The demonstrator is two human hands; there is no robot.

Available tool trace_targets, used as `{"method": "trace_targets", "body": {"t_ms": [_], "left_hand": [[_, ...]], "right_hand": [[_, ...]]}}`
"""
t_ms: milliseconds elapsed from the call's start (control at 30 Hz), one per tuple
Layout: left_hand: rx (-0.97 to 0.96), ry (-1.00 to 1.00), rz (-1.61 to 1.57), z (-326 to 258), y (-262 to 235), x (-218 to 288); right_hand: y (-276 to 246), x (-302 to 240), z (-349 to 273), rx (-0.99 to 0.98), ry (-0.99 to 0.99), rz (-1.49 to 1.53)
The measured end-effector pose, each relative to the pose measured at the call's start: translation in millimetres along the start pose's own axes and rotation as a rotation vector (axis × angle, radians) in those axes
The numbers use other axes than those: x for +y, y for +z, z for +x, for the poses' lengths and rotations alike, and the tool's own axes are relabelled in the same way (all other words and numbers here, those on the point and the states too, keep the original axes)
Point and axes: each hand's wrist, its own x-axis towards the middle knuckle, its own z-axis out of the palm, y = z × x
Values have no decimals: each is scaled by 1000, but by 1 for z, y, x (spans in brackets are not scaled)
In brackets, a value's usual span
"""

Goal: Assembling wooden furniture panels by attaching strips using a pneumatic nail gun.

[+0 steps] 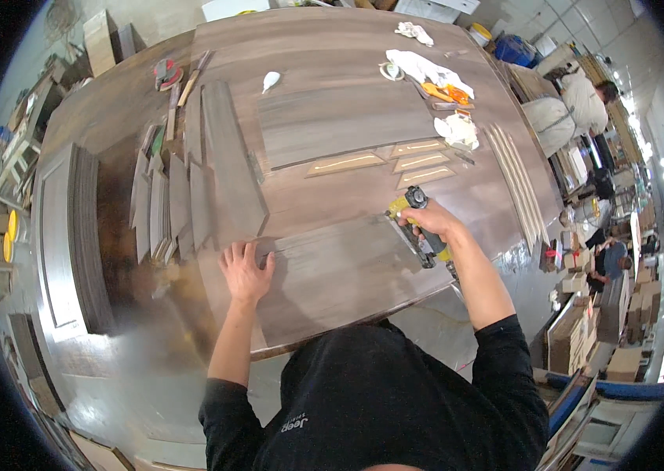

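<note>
My right hand [439, 222] is wrapped round the grip of a yellow and black nail gun [399, 206], held over the right part of a grey-brown wood panel [324, 276] at the table's near edge. My left hand [246, 271] lies with its fingers spread at the left end of that panel. Beyond it is a second wood panel [340, 122]. Between the two panels lie several short wood strips with slanted ends, each with a pale line along it, such as the nearest strip [425, 177].
Cut grey boards [226, 157] lie left of the panels, by a tall stack of framed panels [61, 243]. Long pale strips [516, 184] lie at right. White cloths [430, 71], orange-handled tools [448, 93] and a white squeeze bottle [271, 81] sit farther back. A person [583, 102] stands beyond the table.
</note>
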Motion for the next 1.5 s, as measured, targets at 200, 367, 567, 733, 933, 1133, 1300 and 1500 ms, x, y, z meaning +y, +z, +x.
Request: {"method": "trace_targets", "body": {"t_ms": [200, 367, 567, 733, 933, 1133, 1300, 1500], "left_hand": [[-20, 10, 47, 2, 5, -1], [-44, 13, 62, 1, -1, 7], [-22, -56, 55, -8, -1, 8], [49, -290, 25, -39, -3, 1], [-188, -554, -250, -62, -26, -7], [-156, -652, -192, -64, -1, -23], [-63, -893, -419, -41, -20, 29], [227, -934, -760, -65, -68, 29]], "right_hand": [[-1, 4, 3, 14, -19, -10], [-8, 9, 2, -7, -24, 39], [-47, 42, -12, 269, -118, -161], [-107, 111, 4, 704, -121, -432], [-113, 168, 34, 796, -354, -478], [-39, 176, 57, 677, -279, -357], [-53, 176, 57, 536, -188, -74], [-57, 127, -34, 615, -399, 499]]}}
